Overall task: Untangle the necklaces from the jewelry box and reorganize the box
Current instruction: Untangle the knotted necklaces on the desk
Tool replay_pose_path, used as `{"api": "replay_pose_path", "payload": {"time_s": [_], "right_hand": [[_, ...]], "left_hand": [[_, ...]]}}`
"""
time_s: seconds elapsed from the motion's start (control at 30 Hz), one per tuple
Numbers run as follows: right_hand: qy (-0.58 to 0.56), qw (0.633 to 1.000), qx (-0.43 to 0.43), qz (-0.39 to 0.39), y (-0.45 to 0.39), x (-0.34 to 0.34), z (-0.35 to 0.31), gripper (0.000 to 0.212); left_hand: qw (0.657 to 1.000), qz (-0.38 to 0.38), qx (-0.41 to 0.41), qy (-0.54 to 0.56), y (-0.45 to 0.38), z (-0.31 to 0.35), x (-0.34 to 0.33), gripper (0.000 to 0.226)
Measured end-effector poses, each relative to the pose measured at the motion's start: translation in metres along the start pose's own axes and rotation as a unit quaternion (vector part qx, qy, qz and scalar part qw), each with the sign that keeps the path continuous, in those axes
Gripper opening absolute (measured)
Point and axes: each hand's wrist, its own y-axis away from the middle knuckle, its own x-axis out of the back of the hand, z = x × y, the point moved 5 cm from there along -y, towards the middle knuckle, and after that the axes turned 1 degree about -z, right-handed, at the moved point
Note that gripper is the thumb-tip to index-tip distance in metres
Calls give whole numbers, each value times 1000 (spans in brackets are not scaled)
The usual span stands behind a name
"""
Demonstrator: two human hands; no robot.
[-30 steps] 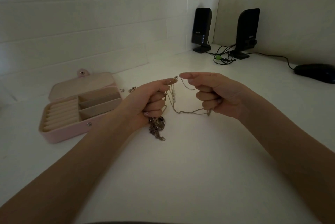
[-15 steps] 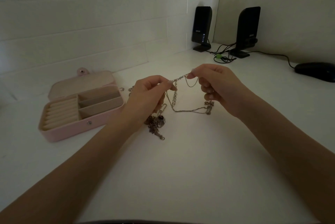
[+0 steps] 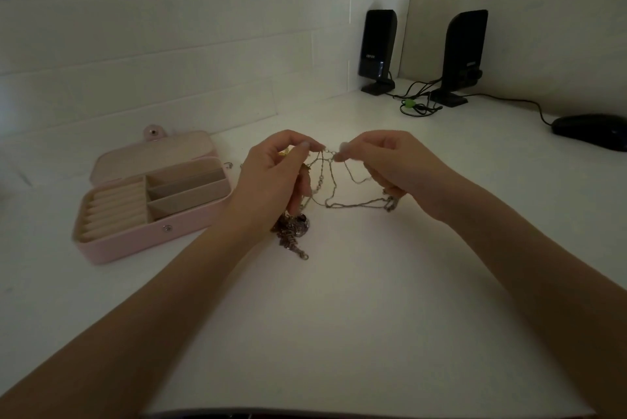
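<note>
Head view, left hand (image 3: pixel 271 181), right hand (image 3: pixel 390 171) now closer, pinching necklaces (image 3: pixel 330 181)

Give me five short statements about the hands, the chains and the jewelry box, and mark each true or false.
1. The pink jewelry box lies open on the table. True.
2. Both hands pinch the thin chains near the same spot. True: left hand and right hand meet at small rings at the top.
3. The box compartments are full of necklaces. False: the compartments that show look empty.
4. A darker clump of jewelry rests on the table below the left hand. True.
5. The right hand rests on the computer mouse. False: the mouse lies untouched at the far right.
</note>
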Motion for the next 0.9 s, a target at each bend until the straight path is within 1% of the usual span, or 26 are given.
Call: {"api": "replay_pose_path", "payload": {"time_s": [0.13, 0.23, 0.37, 0.43, 0.47, 0.57, 0.63, 0.7, 0.8, 0.9], "right_hand": [[-3, 999, 44, -8, 4, -3, -5, 17], [-1, 998, 65, 9, 4, 0, -6, 18], [-23, 996, 70, 42, 3, 3, -6, 17], [-42, 996, 69, 50, 2, 3, -5, 15], [-52, 995, 68, 49, 2, 3, -6, 14], [-81, 994, 59, 33, 2, 3, -7, 15], [-91, 994, 47, 21, 2, 2, -6, 15], [-93, 995, 38, 7, 3, 0, -6, 16], [-102, 994, 25, -6, 3, -5, -7, 17], [-113, 993, 24, -6, 3, -6, -7, 18]], "left_hand": [[999, 0, -8, -33, 1, -2, -1, 23], [998, 8, -23, -66, 2, -2, -1, 22], [990, 27, -65, -123, 4, 0, -1, 18], [988, 18, -65, -136, 3, 1, -2, 18], [991, 5, -55, -123, 2, 0, -3, 18], [999, -35, -10, -39, -1, -2, -7, 17], [999, -52, 2, -7, -1, -1, -7, 16], [999, -52, 2, -3, 0, 0, -6, 17], [999, -26, -7, -18, -1, 2, -3, 18], [999, -32, -10, -33, -2, 1, -3, 14]]}}
